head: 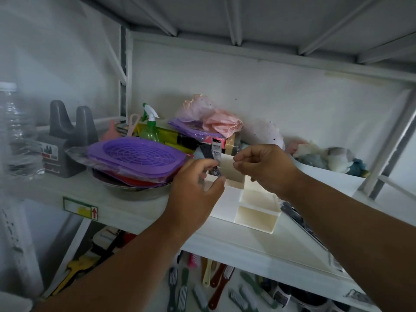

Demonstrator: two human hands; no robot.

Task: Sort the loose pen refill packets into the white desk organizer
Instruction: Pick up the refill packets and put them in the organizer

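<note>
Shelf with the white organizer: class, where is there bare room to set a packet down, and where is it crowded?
Bare shelf lies along the front edge, between the metal bowl and the organizer. The organizer's two front compartments look empty. Behind, from the purple trays to the spray bottle and bags, it is crowded.

shelf-edge sticker [80, 209]: red up-arrow | refill packet label [216, 151]: print unreadable
</note>
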